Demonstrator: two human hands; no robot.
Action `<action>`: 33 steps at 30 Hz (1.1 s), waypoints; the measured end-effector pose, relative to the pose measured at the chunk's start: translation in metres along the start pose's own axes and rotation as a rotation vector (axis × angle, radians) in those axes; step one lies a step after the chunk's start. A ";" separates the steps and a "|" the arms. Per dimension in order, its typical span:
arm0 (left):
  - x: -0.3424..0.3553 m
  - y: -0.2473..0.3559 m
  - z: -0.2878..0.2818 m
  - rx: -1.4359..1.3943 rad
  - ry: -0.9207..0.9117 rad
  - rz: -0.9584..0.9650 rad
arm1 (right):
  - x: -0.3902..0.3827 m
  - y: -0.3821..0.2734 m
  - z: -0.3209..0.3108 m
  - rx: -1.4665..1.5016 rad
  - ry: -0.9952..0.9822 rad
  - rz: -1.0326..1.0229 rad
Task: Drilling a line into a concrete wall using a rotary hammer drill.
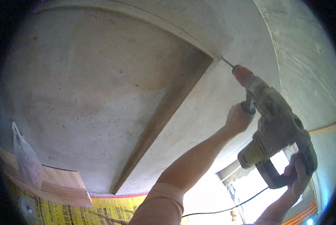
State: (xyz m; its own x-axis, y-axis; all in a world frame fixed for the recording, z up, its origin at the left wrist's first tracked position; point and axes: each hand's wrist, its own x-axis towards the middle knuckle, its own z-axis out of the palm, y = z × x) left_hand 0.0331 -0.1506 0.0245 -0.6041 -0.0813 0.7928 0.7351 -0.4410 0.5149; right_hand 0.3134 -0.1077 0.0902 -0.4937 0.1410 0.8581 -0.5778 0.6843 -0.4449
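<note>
Two bare hands work overhead w/ one tool against a broad grey concrete ceiling [100, 93] that fills most of the view. A concrete beam [168, 108] w/ a shadowed side face runs from the lower centre up toward the upper right, where it meets the flat slab. At far right a paler concrete wall surface [306, 56] curves down the rim.

Next in size: the dusty grey-green rotary hammer drill w/ a red nose [276, 123], tilted, nose up-left, body down-right. Its thin metal bit [228, 62] points at the ceiling just beside the beam's upper end; tip looks touching the concrete, though too small to be sure. A black power cord [228, 208] trails from the drill's rear down to the lower centre.

Left hand [238, 119], arm in a pink short sleeve [160, 204] rising from the lower edge, is clenched round the drill's side handle [248, 107] just behind the red nose. Right hand [298, 176] at lower right wraps the rear grip, fingers closed on it.

Lower left: a yellow printed sheet [63, 212], a tan wooden board [63, 183] above it, & a clear plastic bag [25, 159] hanging at the left rim, all well apart from the drill.
</note>
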 end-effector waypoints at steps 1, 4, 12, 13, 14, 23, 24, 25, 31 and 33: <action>0.006 0.001 -0.005 0.025 -0.030 0.001 | 0.003 0.000 0.005 0.018 0.011 0.006; 0.011 0.007 -0.006 0.009 -0.052 0.022 | 0.005 0.000 -0.017 -0.024 -0.067 0.016; 0.006 -0.001 0.016 0.053 -0.010 0.024 | 0.002 -0.005 -0.017 -0.046 -0.052 -0.023; 0.008 -0.003 0.013 0.055 -0.009 0.023 | 0.003 -0.003 -0.015 -0.045 -0.054 -0.022; 0.012 -0.007 0.008 0.034 -0.046 -0.019 | 0.004 -0.003 -0.009 -0.044 -0.052 0.014; 0.013 0.000 0.010 0.023 -0.009 0.005 | 0.009 -0.009 -0.013 -0.134 -0.079 0.029; 0.014 -0.001 0.011 -0.024 0.007 0.063 | 0.010 -0.009 -0.011 -0.135 -0.081 0.029; 0.016 -0.004 0.012 -0.024 0.010 0.068 | 0.011 -0.008 -0.007 -0.120 -0.057 0.025; 0.012 0.002 0.017 0.003 0.036 0.010 | 0.013 -0.012 -0.008 -0.162 -0.023 0.017; 0.017 0.001 0.009 0.015 -0.021 0.025 | 0.013 -0.012 -0.005 -0.153 -0.044 0.023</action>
State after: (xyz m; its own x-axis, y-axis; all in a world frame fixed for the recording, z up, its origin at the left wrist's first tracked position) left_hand 0.0267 -0.1449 0.0413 -0.5792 -0.0734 0.8119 0.7544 -0.4256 0.4997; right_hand 0.3174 -0.1103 0.1084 -0.5356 0.1291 0.8345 -0.4620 0.7824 -0.4176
